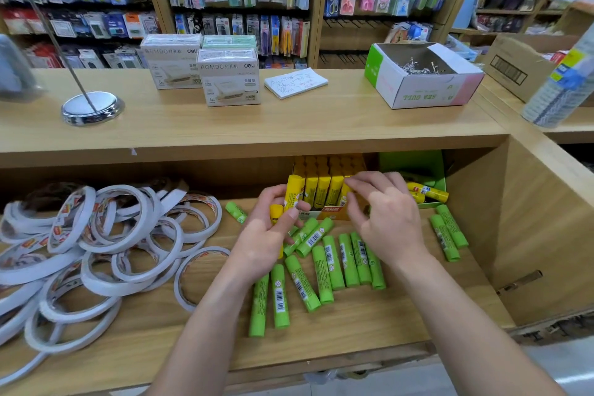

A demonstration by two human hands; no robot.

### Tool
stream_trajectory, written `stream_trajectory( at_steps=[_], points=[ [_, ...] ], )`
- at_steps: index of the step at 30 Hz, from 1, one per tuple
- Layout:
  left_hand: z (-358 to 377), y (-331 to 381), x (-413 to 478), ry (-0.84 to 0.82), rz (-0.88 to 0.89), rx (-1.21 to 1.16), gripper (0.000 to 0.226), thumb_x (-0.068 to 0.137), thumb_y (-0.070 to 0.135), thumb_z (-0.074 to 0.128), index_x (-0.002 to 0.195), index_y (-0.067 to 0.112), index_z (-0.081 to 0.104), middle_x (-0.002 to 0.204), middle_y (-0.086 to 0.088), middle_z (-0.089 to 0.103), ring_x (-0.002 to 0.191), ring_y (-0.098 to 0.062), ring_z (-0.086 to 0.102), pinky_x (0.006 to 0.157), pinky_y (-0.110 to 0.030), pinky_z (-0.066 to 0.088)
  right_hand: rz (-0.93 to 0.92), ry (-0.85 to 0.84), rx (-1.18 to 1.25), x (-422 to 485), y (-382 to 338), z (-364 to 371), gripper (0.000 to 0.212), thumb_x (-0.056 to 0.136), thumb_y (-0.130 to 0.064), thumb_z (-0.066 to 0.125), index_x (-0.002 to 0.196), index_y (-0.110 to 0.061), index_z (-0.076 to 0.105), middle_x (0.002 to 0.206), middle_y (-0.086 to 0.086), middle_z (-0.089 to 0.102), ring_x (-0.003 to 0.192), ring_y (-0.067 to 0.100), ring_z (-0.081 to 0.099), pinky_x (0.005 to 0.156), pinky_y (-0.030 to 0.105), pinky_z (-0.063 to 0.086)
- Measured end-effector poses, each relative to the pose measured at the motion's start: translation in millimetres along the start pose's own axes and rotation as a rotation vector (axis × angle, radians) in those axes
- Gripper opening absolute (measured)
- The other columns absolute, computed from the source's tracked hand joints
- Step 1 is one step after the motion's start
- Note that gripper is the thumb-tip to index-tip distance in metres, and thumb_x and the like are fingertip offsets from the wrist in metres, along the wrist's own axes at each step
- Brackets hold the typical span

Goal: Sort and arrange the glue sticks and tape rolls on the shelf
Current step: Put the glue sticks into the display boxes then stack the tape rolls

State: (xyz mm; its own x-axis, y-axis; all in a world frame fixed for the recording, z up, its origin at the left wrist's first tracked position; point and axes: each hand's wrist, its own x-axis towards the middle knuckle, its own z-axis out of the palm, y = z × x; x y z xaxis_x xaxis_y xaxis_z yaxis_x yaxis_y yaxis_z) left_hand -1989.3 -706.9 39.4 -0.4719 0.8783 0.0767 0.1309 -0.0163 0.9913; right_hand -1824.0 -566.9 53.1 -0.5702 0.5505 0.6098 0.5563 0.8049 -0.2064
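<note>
Just left of the yellow box [334,213], at its front corner, the left hand [268,236] holds a yellow glue stick [293,191] nearly upright. Its fingers are curled round the lower half and the cap end points up and slightly away. A shorter yellow stick [275,214] sits lower in the same grip.

Inside the box, a row of yellow sticks [323,190] stands on end, their long axes matching the held one. The held stick is beside the leftmost of the row, so it needs only a short shift to the right and a drop into the box.

The right hand [389,219] hovers over the box's right end. Its fingers [360,182] are apart and loosely bent above the stick tops, holding nothing. I cannot tell whether they touch the sticks. My judgement is that this hand is steadying or spacing the row while the left hand, the nearer one to any gap on that side, places its stick.

In front of the box, green glue sticks [328,264] lie flat on the shelf [353,325], mostly pointing toward or away from the box. Well to the left of the box, the tape rolls [106,235] lie in a loose heap, not yet sorted.
</note>
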Motion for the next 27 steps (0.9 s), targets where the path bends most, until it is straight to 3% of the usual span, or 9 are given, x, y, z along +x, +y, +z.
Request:
stream_trajectory(
  at_steps=[7,11,18,27],
  points=[
    [-0.9,0.2,-4.3,-0.022,0.003,0.01,0.027,0.102,0.013,0.053,0.126,0.024,0.048,0.112,0.009,0.072,0.092,-0.016,0.07,0.067,-0.026,0.053,0.018,-0.092,-0.049,-5.9,-0.1,-7.3,0.033,0.09,-0.029,0.065,0.119,-0.014,0.073,0.114,0.0,0.069,0.103,0.024,0.055,0.077,0.036,0.052],
    [-0.1,1.7,-5.4,-0.025,-0.017,0.015,0.024,0.102,0.014,0.052,0.124,0.024,0.048,0.114,0.012,0.071,0.089,-0.017,0.072,0.073,-0.032,0.056,-0.006,-0.054,0.01,-1.7,0.7,-7.7,0.02,0.092,-0.025,0.07,0.108,-0.015,0.076,0.103,0.0,0.071,0.098,0.021,0.056,0.079,0.034,0.049],
    [-0.1,3.7,-3.8,-0.029,-0.007,0.018,0.024,0.102,0.013,0.052,0.124,0.022,0.049,0.115,0.011,0.071,0.085,-0.019,0.071,0.068,-0.031,0.055,0.024,-0.001,0.019,2.5,1.9,-7.6,0.012,0.089,-0.019,0.074,0.095,-0.009,0.077,0.092,0.004,0.074,0.09,0.024,0.061,0.075,0.032,0.051],
    [3.8,-0.2,2.3,0.012,-0.003,-0.028,0.022,0.099,0.015,0.057,0.121,0.019,0.055,0.104,-0.003,0.072,0.084,-0.02,0.071,0.058,-0.027,0.049,0.05,-0.004,-0.024,-15.0,6.7,2.1,0.03,0.092,-0.03,0.055,0.108,-0.017,0.077,0.113,-0.002,0.07,0.105,0.027,0.054,0.079,0.043,0.052]
  ],
)
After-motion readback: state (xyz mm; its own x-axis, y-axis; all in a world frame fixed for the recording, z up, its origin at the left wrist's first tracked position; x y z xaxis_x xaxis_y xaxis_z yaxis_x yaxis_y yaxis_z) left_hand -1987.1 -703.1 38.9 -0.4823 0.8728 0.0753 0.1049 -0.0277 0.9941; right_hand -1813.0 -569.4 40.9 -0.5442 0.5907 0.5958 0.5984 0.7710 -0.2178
